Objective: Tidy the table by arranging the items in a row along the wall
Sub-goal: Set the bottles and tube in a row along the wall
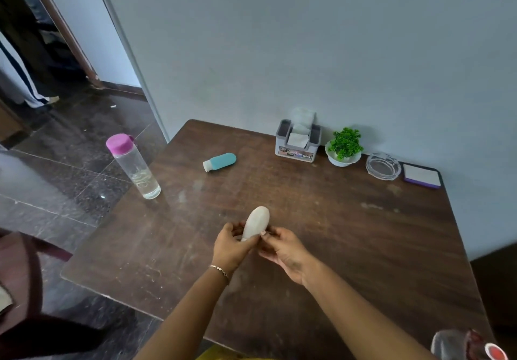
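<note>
Along the pale wall (363,52) a grey tissue box (298,143), potted green plant (344,147), clear glass ashtray (382,166) and purple-edged pad (422,175) stand crowded. Left of them the brown wooden tabletop (335,234) lies open, bar a lying teal bottle (219,161).

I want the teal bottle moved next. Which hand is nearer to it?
Left. The left hand grips the white bottle almost straight in front of the teal bottle, on the person's side; the right hand, pinching the same bottle, sits farther right.

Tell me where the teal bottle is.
Head view: the teal bottle lies on its side, far left on the table, between the pink-capped water bottle and the tissue holder.
</note>
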Demonstrator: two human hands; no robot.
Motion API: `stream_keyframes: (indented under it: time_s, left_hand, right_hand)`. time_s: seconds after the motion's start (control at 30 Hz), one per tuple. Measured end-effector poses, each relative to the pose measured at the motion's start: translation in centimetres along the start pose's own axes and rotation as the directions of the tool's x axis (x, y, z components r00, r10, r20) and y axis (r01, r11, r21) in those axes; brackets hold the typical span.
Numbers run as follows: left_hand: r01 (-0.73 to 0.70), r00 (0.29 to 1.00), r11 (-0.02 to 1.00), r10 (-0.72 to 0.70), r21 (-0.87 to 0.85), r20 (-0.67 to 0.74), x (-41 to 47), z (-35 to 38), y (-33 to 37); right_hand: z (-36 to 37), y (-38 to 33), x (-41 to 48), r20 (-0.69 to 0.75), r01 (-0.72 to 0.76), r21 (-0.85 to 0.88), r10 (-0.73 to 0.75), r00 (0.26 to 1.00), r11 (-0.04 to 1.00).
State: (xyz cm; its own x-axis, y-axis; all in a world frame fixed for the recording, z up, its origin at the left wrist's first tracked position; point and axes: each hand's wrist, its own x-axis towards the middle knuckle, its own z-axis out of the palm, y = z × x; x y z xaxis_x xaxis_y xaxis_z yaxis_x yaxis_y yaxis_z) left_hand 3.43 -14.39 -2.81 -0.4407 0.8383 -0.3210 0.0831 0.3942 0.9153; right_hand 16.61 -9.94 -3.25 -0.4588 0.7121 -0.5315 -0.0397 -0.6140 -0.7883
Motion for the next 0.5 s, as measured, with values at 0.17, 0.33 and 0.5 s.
stream_keyframes:
  time_s: [0.17,0.33,0.5]
  left_hand:
    - [-0.071,0.997,0.997,0.071,-0.019,0.040,3.4,-0.8,1.2]
    - [-0.077,0.990,0.995,0.085,-0.065,0.117,8.1,-3.4,3.2]
    - [-0.152,0.968,0.986,0.132,0.076,0.214,12.6,-5.0,5.0]
  right_hand:
    - [1.1,-2.6,2.7,-0.040,0.043,0.043,-0.042,0.998,0.998]
    - [2.4,-5.2,5.8,-0.071,0.053,0.136,-0.043,0.996,0.989]
    - [3.4,-6.6,9.0,-0.131,0.050,0.200,-0.024,0.991,0.979]
